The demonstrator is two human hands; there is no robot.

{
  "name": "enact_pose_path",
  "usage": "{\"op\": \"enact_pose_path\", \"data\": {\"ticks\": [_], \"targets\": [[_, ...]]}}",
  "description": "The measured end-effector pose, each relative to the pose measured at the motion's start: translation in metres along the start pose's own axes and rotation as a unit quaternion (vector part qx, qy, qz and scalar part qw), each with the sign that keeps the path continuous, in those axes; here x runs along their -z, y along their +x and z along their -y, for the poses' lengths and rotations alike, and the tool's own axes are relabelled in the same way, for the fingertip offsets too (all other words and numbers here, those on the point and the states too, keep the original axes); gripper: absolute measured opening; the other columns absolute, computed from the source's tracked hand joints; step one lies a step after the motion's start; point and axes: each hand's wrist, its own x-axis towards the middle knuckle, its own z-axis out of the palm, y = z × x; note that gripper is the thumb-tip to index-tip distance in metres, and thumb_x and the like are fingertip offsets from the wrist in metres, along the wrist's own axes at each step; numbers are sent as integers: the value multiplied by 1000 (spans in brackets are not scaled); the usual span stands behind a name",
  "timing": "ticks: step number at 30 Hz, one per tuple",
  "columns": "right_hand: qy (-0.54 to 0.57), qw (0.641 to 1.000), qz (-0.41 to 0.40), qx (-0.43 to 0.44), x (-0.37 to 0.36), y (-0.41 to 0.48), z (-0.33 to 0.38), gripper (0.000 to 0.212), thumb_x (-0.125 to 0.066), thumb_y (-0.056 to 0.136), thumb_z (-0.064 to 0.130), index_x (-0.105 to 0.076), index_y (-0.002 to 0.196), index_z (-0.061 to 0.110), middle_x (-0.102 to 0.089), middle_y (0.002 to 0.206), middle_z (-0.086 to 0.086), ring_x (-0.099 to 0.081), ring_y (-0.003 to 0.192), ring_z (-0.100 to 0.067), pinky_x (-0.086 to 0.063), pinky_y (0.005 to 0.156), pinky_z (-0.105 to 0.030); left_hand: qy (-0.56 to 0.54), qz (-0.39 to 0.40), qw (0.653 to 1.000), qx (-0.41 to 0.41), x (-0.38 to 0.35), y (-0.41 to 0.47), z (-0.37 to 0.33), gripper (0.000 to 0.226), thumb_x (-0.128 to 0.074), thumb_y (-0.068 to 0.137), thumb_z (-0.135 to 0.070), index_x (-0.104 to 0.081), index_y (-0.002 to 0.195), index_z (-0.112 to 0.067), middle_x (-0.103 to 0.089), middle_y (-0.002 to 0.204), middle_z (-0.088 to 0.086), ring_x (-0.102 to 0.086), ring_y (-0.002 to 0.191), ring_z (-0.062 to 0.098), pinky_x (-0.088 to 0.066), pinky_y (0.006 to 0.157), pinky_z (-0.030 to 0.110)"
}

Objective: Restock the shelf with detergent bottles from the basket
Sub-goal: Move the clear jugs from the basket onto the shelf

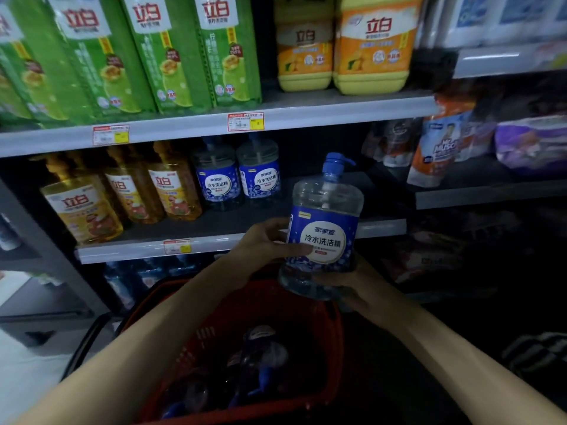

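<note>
Red slotted plastic basket (306,406) below; both hands grip clear round btl (323,228).

Both hands raised, fingers curled: left hand (270,240) higher, right hand (346,285) palm-up.

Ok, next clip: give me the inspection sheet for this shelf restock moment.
Surface: middle shelf, bare stretch right of the two blue-label bottles.
Job's things: held bottle, upright, blue pump cap, above the red basket; more bottles in the basket, dim.
Clutter: amber bottles on the same shelf; green packs and yellow jugs above.
Grippers: left hand on the label side, right hand under the base.
Cables: nothing seen.
Surroundings: pouches on the right-hand shelving; dim lighting.
</note>
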Motion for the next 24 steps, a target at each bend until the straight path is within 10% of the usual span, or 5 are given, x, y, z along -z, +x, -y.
{"op": "enact_pose_path", "data": {"ticks": [14,24], "targets": [[135,990,-32,-35,10,96,-4,55,-72,92,21,-53,143,23,-63,139,-8,-60,128,-30,-46,110,-52,9,-65,996,-60,19,80,-28,52,-94,73,-26,-69,115,-9,-78,106,5,-77,92,17,-64,85,42],[156,979,-129,38,38,184,0,64,-77,72,13,-62,134,12,-69,131,-7,-63,122,-24,-56,89,-33,257,-138,937,-194,11,150,-25,59,-82,86,-43,-54,135,-23,-71,128,-2,-70,110,19,-60,89,46]]}}
